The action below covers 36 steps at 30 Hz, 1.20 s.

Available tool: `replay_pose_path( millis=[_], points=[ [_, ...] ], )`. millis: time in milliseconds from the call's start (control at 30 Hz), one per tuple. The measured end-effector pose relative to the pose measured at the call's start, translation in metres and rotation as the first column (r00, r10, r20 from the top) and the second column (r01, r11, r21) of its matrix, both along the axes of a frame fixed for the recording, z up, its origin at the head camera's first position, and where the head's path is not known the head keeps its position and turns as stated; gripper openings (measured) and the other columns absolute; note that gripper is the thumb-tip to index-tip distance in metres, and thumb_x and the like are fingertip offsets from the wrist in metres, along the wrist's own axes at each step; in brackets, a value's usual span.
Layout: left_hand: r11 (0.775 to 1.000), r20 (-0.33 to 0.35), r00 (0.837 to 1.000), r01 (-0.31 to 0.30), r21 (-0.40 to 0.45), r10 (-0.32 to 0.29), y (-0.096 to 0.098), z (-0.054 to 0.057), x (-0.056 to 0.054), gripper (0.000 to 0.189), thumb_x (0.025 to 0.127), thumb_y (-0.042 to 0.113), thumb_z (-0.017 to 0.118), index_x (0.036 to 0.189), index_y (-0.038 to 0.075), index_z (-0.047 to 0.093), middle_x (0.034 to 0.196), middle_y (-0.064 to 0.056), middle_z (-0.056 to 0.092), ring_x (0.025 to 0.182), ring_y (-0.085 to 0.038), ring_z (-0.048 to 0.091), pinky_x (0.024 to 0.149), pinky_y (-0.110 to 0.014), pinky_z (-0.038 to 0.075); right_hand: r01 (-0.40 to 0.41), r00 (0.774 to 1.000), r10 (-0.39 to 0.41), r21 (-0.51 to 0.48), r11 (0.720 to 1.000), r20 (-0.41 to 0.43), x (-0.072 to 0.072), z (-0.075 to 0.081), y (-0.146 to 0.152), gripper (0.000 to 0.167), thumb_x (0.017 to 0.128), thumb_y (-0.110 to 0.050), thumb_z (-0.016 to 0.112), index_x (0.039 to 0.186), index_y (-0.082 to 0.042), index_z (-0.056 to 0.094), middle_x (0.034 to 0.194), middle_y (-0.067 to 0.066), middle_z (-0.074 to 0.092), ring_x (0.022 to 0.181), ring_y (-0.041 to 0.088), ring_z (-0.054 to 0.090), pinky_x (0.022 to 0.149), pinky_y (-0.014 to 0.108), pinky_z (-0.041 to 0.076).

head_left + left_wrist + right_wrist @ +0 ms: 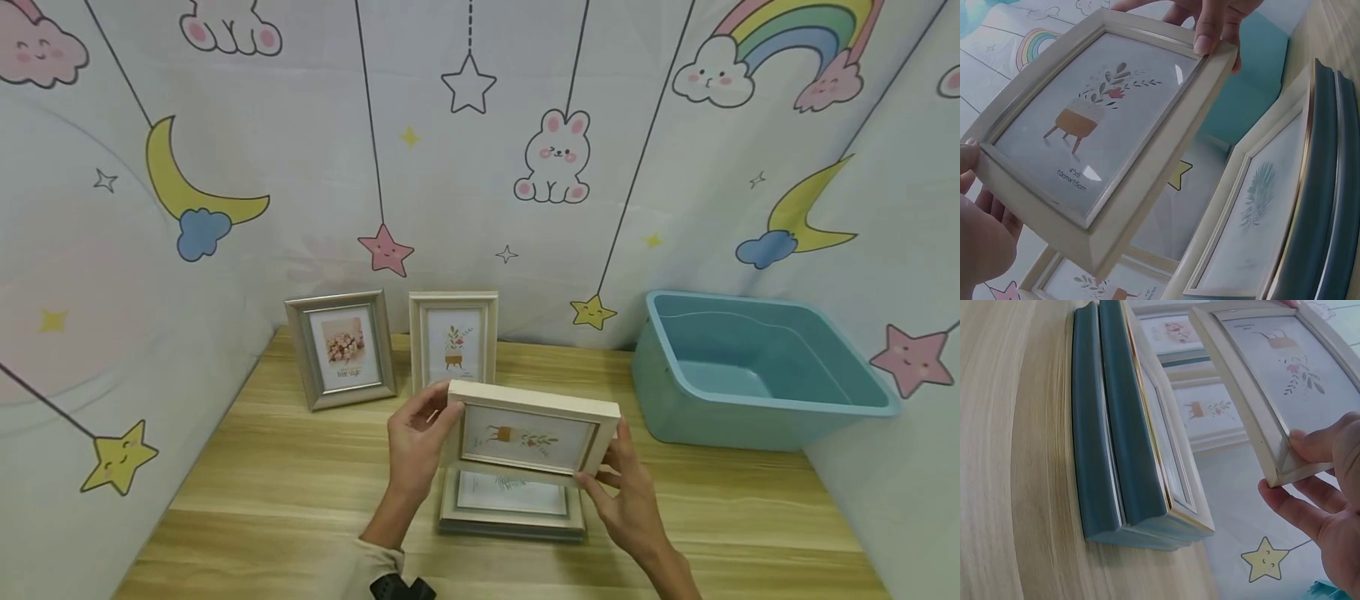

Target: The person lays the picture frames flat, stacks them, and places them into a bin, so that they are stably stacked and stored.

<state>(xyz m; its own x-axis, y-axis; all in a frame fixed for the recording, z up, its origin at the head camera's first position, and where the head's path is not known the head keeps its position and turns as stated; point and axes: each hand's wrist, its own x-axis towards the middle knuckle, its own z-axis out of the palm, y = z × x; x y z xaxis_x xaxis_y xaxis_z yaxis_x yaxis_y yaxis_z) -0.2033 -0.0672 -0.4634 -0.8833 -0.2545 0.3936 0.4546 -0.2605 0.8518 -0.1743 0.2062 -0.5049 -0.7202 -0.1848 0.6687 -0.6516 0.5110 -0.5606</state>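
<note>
Both hands hold a cream picture frame [532,396] sideways above the table, its plant-pot print [1088,112] turned toward me. My left hand [416,442] grips one short end, thumb on the front edge. At the opposite end my right hand [626,492] pinches a corner between thumb and fingers, as the right wrist view shows. Below the held frame lies a stack of frames [513,521]; the top one has a leaf print [1259,195], and blue-grey sides [1129,425] show in the wrist views. The held frame partly covers the stack in the head view.
At the back left stand a silvery frame [300,358] with a flower print and a cream frame [416,333] with a plant-pot print. A blue-green plastic tub [720,421] sits at the back right. Patterned cloth walls [300,150] border the wooden table [247,492].
</note>
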Motion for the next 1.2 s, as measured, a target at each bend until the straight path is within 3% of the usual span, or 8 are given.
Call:
replay_pose_path(
  millis=[133,300,467,567,700,867,1000,1200],
  points=[
    [0.991,-0.008,0.995,0.097,0.092,-0.097,-0.003,-0.002,-0.002,0.029,0.09,-0.011,0.063,0.117,-0.003,0.068,0.104,0.006,0.072,0.101,-0.006,0.066,0.086,-0.019,0.056,0.017,0.986,-0.007,-0.057,0.998,0.165,0.005,0.004,-0.002,0.116,0.07,0.02,0.078,0.159,-0.001,0.007,0.111,0.029,0.063,0.09,0.021,0.071,0.065,0.026,0.061],
    [0.94,-0.025,0.955,0.295,0.173,-0.296,-0.01,-0.005,-0.003,0.034,0.098,-0.006,0.051,0.124,0.009,0.069,0.12,0.009,0.07,0.115,-0.006,0.063,0.096,-0.021,0.053,-0.001,0.937,0.069,-0.194,0.981,0.342,0.007,0.009,-0.003,0.112,0.077,0.014,0.076,0.161,-0.006,0.005,0.116,0.033,0.06,0.096,-0.002,0.065,0.067,0.03,0.062],
    [0.916,0.035,0.923,0.376,0.144,-0.384,-0.016,-0.009,-0.002,0.037,0.101,0.0,0.048,0.129,0.018,0.064,0.126,0.01,0.066,0.118,-0.006,0.061,0.098,-0.022,0.052,-0.033,0.894,0.157,-0.289,0.957,0.419,0.007,0.01,-0.003,0.112,0.078,0.014,0.075,0.161,-0.01,0.004,0.117,0.036,0.06,0.096,-0.005,0.065,0.069,0.029,0.061],
    [0.902,0.077,0.899,0.426,0.071,-0.431,-0.022,-0.011,-0.001,0.042,0.101,0.0,0.048,0.143,0.008,0.053,0.129,0.01,0.063,0.118,-0.006,0.06,0.096,-0.022,0.053,-0.041,0.865,0.189,-0.309,0.95,0.466,0.007,0.011,-0.001,0.111,0.079,0.012,0.075,0.162,-0.012,0.004,0.115,0.034,0.06,0.092,-0.001,0.067,0.07,0.027,0.061],
    [0.864,0.124,0.874,0.484,-0.14,-0.469,-0.036,-0.012,0.0,0.058,0.097,-0.004,0.054,0.152,-0.005,0.033,0.143,0.003,0.051,0.113,-0.006,0.059,0.088,-0.022,0.055,-0.077,0.813,0.251,-0.331,0.941,0.525,0.005,0.009,0.005,0.111,0.081,0.01,0.074,0.162,-0.014,0.002,0.117,0.034,0.059,0.089,0.003,0.069,0.067,0.029,0.062],
    [0.759,0.233,0.829,0.559,-0.333,-0.508,-0.049,-0.014,-0.001,0.078,0.088,-0.009,0.064,0.156,0.001,0.027,0.156,-0.023,0.033,0.102,-0.01,0.06,0.079,-0.027,0.059,-0.117,0.738,0.319,-0.353,0.928,0.595,0.003,0.006,0.015,0.107,0.083,0.01,0.072,0.161,-0.008,0.002,0.116,0.03,0.058,0.087,0.009,0.071,0.063,0.035,0.062],
    [0.694,0.328,0.811,0.585,-0.42,-0.485,-0.054,-0.019,-0.003,0.087,0.084,-0.009,0.068,0.158,0.005,0.024,0.16,-0.028,0.025,0.089,-0.01,0.059,0.072,-0.026,0.059,-0.108,0.653,0.338,-0.359,0.927,0.678,0.002,0.006,0.02,0.107,0.082,0.004,0.076,0.16,-0.006,0.004,0.114,0.025,0.058,0.087,0.014,0.072,0.067,0.033,0.062],
    [0.691,0.439,0.786,0.604,-0.397,-0.435,-0.054,-0.032,-0.007,0.089,0.083,-0.006,0.07,0.159,0.01,0.025,0.159,-0.027,0.028,0.076,-0.01,0.06,0.065,-0.032,0.059,-0.049,0.55,0.299,-0.327,0.944,0.78,-0.003,0.007,0.02,0.105,0.079,0.0,0.08,0.159,-0.004,0.012,0.107,0.017,0.055,0.083,0.013,0.065,0.065,0.027,0.059]
  ],
)
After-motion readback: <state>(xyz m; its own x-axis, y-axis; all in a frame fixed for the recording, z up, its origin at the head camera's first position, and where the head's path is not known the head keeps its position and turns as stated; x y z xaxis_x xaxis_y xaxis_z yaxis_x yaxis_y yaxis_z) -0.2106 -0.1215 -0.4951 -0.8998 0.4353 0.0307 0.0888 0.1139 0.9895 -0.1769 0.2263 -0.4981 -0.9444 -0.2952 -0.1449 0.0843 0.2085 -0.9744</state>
